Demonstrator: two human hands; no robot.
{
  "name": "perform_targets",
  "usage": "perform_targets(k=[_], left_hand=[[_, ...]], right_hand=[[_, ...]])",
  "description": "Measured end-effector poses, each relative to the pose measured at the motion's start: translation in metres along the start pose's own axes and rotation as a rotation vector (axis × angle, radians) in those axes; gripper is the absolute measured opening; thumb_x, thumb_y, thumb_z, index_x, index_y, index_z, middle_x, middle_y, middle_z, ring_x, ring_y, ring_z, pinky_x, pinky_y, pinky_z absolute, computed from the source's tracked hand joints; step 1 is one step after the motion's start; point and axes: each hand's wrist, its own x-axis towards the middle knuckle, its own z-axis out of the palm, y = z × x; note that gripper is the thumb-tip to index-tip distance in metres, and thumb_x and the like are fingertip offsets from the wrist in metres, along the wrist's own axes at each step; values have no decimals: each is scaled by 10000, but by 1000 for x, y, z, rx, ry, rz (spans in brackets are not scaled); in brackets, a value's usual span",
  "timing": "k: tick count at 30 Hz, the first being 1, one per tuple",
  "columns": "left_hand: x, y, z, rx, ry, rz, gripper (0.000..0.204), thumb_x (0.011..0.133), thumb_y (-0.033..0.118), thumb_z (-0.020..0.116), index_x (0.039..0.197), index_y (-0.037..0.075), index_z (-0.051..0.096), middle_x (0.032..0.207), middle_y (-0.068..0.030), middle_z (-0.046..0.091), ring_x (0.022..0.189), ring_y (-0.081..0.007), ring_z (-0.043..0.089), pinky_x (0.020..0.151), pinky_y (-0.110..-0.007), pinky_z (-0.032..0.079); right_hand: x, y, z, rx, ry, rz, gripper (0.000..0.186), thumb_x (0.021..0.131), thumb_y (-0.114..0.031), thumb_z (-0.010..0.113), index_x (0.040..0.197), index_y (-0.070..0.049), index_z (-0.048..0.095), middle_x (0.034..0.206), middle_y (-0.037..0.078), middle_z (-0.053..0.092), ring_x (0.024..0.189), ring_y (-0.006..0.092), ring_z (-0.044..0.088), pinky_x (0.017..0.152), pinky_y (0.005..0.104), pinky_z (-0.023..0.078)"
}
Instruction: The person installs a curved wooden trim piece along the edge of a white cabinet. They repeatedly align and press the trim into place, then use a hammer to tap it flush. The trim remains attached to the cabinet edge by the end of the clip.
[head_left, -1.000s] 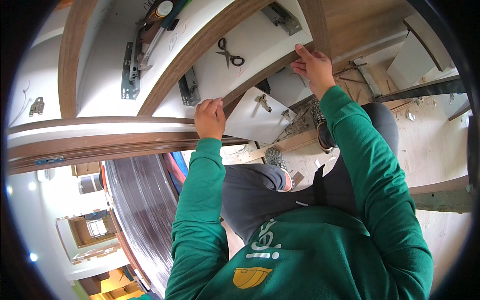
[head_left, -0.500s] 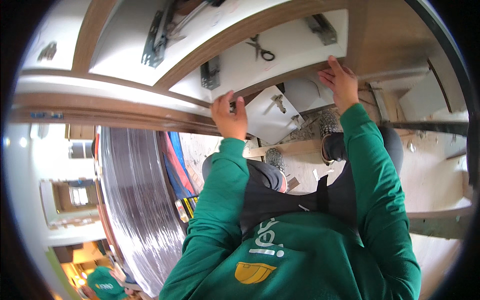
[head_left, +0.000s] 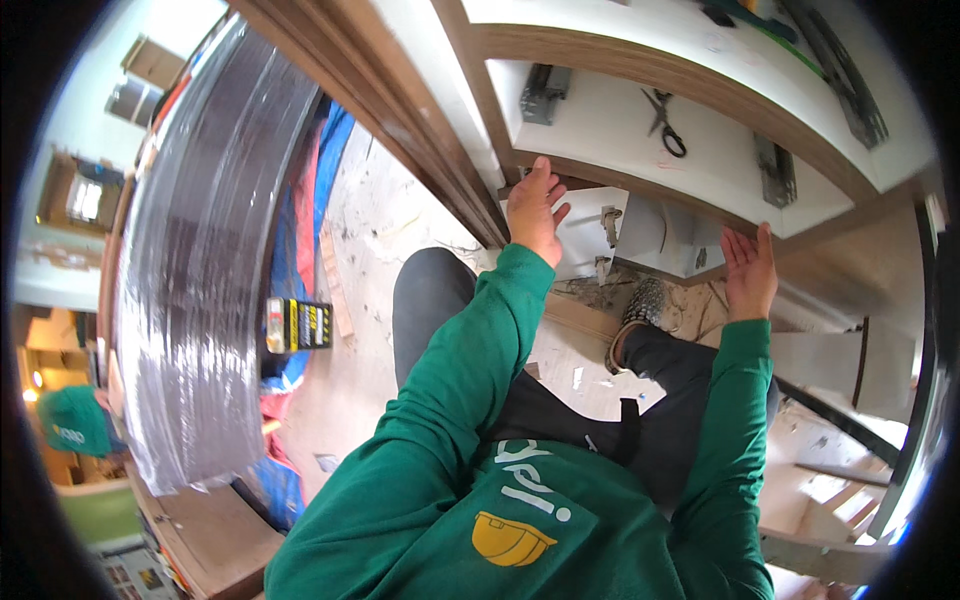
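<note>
A small white panel box (head_left: 662,236) with a metal fitting (head_left: 610,222) sits low against a white cabinet with brown wooden edges (head_left: 640,70). My left hand (head_left: 534,208) lies flat on the box's left end, under the cabinet's wooden edge, with its fingers stretched out. My right hand (head_left: 750,270) is just off the box's right side. Its palm is open and turned toward the box, and it holds nothing. Both sleeves are green.
Scissors (head_left: 665,124) lie on the white cabinet panel between grey metal drawer slides (head_left: 545,92) (head_left: 775,170). A plastic-wrapped stack of dark boards (head_left: 200,250) stands to the left, beside a blue tarp (head_left: 312,180). A yellow-and-black box (head_left: 298,325) lies on the dusty floor.
The view has swung left and down. My right hand has let go of the panel and opened. My left hand has shifted onto the box's left end.
</note>
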Motion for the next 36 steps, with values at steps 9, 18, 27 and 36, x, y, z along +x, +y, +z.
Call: perform_targets(k=[9,18,27,36], left_hand=[[7,9,14,-185,71,-51,756,879,554,782,1340,39,476,1257,-115,539,1184,-265,547,1014,-475,471],[14,14,13,-298,141,-78,728,844,423,856,1312,28,461,1146,-61,609,993,-185,581,853,-405,523],[25,4,11,-297,172,-43,690,848,393,856,1290,-8,510,1119,-75,632,957,-181,612,803,-359,531],[28,5,9,-295,155,-55,655,856,381,847,1279,-4,527,1116,-65,635,957,-174,604,823,-355,517]], right_hand=[[13,-3,-11,-106,3,14,709,1022,-327,677,1487,78,326,1437,316,418,1339,423,513,1151,499,474],[10,-6,-8,-268,-39,-37,520,1036,-386,638,1331,29,528,1217,244,642,1225,350,622,1033,440,543],[17,-12,-14,-278,-54,-15,576,982,-385,716,1246,85,514,1137,268,675,1141,369,676,1040,449,561],[12,-12,-7,-273,11,11,628,977,-400,720,1276,107,503,1190,273,647,1152,358,666,1037,442,560]])
